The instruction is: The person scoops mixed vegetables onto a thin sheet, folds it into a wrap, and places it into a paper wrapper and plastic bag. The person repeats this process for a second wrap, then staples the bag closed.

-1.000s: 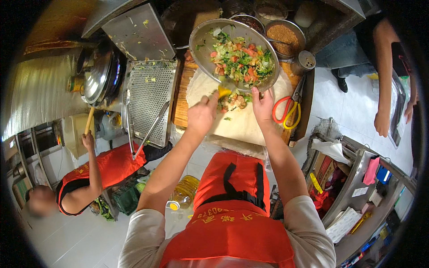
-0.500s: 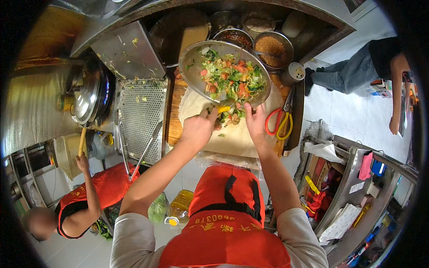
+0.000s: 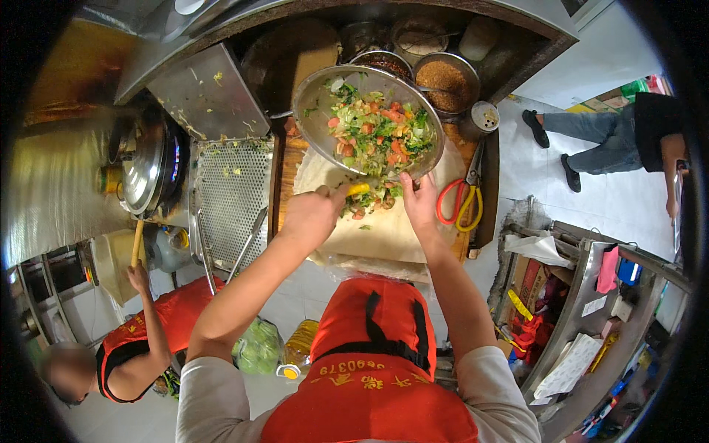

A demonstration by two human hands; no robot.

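A large steel bowl point(image 3: 312, 122) tilts over a pale sheet of dough point(image 3: 369, 240). Inside it is chopped vegetable filling point(image 3: 377, 125) with leafy greens and pinkish-orange pieces. Some of that mix lies on the dough just below the near rim. My right hand point(image 3: 422, 205) grips this rim, its thumb on top. Left of the heap, my left hand point(image 3: 314, 218) is closed around a yellow-handled utensil point(image 3: 359, 189), whose working end cannot be made out. Scissors point(image 3: 469, 188) with red and yellow handles lie at the dough's right edge.
Behind the bowl stand seasoning bowls point(image 3: 447, 83) and a shaker can point(image 3: 484, 117). A perforated metal tray point(image 3: 235, 192) with tongs point(image 3: 203, 244) lies left, beside a lidded pan point(image 3: 144, 173). A co-worker point(image 3: 159, 325) holds its wooden handle. Another person point(image 3: 620, 140) stands far right.
My left hand has drawn back left and slightly toward me with the yellow-handled utensil. My right hand keeps the bowl tilted. The person at far right has shifted, with legs further apart.
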